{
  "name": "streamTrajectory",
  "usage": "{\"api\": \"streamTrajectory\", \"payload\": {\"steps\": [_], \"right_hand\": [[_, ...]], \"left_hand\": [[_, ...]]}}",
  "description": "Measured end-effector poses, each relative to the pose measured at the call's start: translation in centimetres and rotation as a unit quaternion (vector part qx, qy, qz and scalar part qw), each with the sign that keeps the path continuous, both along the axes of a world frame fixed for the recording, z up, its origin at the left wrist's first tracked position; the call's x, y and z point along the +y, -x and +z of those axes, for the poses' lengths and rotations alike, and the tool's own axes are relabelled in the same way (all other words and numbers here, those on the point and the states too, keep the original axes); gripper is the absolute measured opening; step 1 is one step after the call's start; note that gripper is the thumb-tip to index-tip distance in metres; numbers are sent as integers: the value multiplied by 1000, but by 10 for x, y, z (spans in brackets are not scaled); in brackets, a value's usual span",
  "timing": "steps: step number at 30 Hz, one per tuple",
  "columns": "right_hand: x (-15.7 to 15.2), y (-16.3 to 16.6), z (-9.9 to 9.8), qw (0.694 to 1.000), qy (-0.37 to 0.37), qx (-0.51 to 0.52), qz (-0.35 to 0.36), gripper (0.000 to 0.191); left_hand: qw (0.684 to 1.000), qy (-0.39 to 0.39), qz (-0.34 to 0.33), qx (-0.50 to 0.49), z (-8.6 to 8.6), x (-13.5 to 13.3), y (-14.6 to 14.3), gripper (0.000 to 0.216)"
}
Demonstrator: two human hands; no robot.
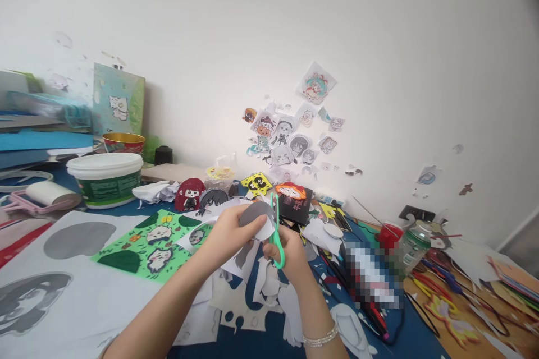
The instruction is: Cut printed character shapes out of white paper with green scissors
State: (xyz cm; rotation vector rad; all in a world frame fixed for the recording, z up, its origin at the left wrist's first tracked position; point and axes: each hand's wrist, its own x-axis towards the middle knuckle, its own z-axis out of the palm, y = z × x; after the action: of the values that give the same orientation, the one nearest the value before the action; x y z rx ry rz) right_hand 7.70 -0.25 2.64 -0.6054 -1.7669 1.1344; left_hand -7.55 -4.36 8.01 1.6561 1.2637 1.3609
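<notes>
My left hand (227,231) pinches a rounded paper cutout (254,213), dark grey with a white edge, holding it up over the table. A pair of green scissors (276,230) is in my right hand (293,248), fingers around the handle, the blades pointing up at the cutout's right edge. Whether the blades are closed on the paper I cannot tell. Below both hands lie white paper scraps (269,286) and a cut-up sheet with holes (236,305). Left of my left hand is a green sheet (143,241) bearing drawn white animals.
A large white sheet with grey shapes (101,291) covers the left. Behind it stands a green tub with a white lid (107,179). Drawn character cutouts (190,195) lean at the back. On the right are a red cup (389,237), a jar (415,247) and pens (374,314).
</notes>
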Motion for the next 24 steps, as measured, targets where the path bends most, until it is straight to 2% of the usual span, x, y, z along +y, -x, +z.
{"api": "streamTrajectory", "payload": {"steps": [8,15,24], "right_hand": [[-3,1,5,1000,8,6,11,42],[1,-1,1,1000,18,-12,11,46],[1,0,3,999,27,-26,-6,40]], "left_hand": [[999,0,-17,27,1,1,3,23],[999,2,-31,22,-2,4,6,23],[999,14,-33,2,-1,3,8,23]]}}
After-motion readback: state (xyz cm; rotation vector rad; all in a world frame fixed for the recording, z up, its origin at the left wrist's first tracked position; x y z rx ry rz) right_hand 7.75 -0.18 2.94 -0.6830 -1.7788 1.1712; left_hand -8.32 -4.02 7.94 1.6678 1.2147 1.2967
